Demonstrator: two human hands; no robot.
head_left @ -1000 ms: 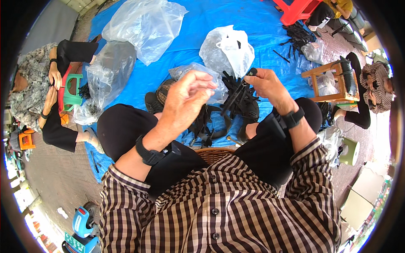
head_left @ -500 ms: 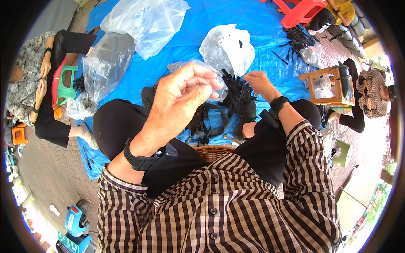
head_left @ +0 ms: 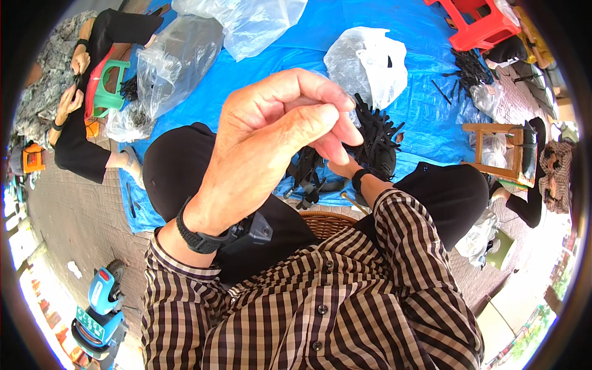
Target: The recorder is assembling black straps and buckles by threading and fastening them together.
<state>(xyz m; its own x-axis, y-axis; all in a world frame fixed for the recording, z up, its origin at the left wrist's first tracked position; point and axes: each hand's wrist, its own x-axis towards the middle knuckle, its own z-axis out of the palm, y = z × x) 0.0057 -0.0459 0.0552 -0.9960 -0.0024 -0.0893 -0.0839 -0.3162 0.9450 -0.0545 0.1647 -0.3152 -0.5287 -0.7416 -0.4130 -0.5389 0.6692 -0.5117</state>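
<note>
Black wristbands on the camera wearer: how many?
2: left wristband just behind the left hand; right wristband just behind the partly hidden right hand. The sleeves could hide more.

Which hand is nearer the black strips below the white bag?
Right. The right hand is low, beside the black strips; the left hand is higher, nearer the camera.

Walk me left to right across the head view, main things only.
Orange stool, green stool, clear plastic bag, left hand, heap of black strips, wooden stool.
</note>
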